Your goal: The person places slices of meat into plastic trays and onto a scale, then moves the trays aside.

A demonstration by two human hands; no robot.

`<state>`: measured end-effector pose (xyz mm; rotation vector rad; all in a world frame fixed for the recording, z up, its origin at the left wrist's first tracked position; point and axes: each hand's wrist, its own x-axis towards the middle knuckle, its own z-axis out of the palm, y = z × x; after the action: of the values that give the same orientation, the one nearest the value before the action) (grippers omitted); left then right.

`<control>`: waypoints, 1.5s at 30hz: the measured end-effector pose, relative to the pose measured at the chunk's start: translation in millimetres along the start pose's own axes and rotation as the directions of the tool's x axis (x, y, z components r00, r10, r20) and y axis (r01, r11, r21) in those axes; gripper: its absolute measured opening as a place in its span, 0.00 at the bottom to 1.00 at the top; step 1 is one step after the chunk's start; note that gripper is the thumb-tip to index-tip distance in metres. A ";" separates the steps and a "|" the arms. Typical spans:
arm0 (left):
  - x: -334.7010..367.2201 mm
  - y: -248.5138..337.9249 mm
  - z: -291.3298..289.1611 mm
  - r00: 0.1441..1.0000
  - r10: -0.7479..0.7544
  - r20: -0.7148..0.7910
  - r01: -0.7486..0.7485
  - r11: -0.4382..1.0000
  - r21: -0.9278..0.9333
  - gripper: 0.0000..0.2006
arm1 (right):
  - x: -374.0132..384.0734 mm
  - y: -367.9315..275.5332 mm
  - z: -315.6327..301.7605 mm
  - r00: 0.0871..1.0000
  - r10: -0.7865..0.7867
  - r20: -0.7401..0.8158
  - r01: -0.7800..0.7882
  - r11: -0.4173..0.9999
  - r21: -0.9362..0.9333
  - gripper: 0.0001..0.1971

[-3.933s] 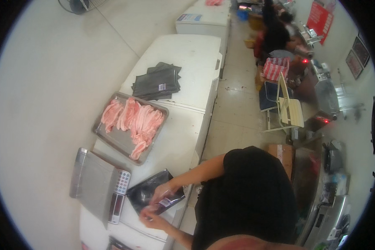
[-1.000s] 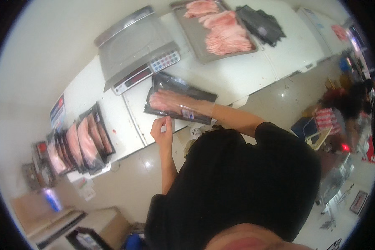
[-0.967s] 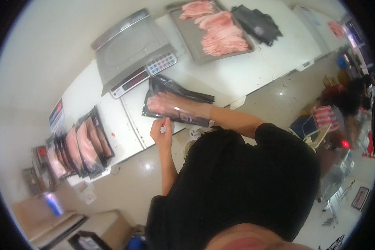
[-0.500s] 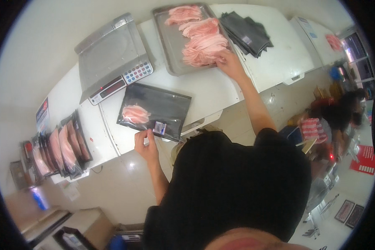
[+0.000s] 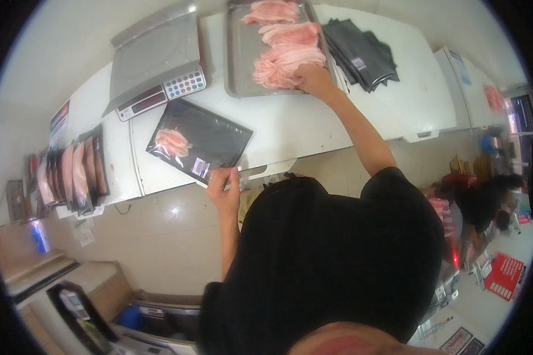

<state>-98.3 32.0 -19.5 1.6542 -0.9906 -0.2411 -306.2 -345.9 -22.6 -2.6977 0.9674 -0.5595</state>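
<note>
A black plastic pouch [image 5: 202, 140] with a little pink sliced meat inside lies flat on the white counter [image 5: 314, 127]. My left hand [image 5: 224, 182] pinches the pouch's near open edge. My right hand [image 5: 310, 77] reaches far out to the metal tray [image 5: 237, 65] and closes on pink meat slices [image 5: 287, 59] at the tray's near right side. More slices lie further along the tray.
A grey scale with a keypad [image 5: 160, 65] stands left of the tray. A stack of empty black pouches [image 5: 361, 53] lies right of it. Several filled pouches [image 5: 71, 171] sit in a row at far left. Another person [image 5: 485, 201] is at right.
My right hand has left the pouch and reached out to the meat tray. My left hand stays at the pouch's near edge. The view has swung so the tray sits higher.
</note>
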 end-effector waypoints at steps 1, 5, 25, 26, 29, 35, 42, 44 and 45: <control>-1.5 0.8 2.7 0.999 0.033 -0.003 -0.033 0.999 -0.004 0.04 | 2.5 -2.3 -1.3 0.999 -0.034 0.019 0.034 0.999 -0.036 0.10; 5.2 12.2 10.3 0.995 0.100 0.000 -0.100 0.995 0.016 0.03 | 10.3 -3.8 -9.9 0.992 -0.073 0.106 0.083 0.991 -0.100 0.10; -7.3 14.7 19.3 0.996 0.080 0.044 -0.082 0.996 0.026 0.04 | 19.1 4.9 -13.0 0.978 -0.117 0.175 0.132 0.989 -0.074 0.15; -8.8 14.5 22.8 0.997 0.064 0.031 -0.064 0.997 0.030 0.04 | 21.8 6.3 -13.5 0.982 -0.127 0.138 0.127 0.992 0.004 0.16; -5.1 13.4 16.3 1.000 0.016 0.010 -0.017 0.998 0.057 0.05 | 25.8 19.2 -27.6 0.979 -0.010 0.206 -0.047 0.962 0.268 0.19; -0.4 11.7 7.9 1.000 0.015 -0.006 -0.015 0.995 0.095 0.04 | 18.3 39.7 -33.2 0.920 0.202 0.336 -0.392 0.529 0.753 0.18; 10.2 11.1 -5.0 0.998 -0.005 0.066 -0.002 0.995 0.098 0.05 | 5.1 10.3 -14.0 0.979 -0.076 0.189 0.013 0.950 0.313 0.22; 13.3 8.6 -4.4 0.997 0.025 0.070 -0.031 0.996 0.081 0.05 | 14.1 -4.8 -16.6 0.969 0.015 0.246 -0.079 0.963 0.256 0.22; 14.4 7.9 -4.0 0.997 0.040 0.071 -0.046 0.996 0.073 0.05 | 17.8 -10.6 -20.0 0.960 0.061 0.272 -0.125 0.966 0.225 0.22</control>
<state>-90.6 24.6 -6.4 1.6995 -1.0982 -0.2369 -296.1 -351.0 3.9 -2.4187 0.8865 -0.2686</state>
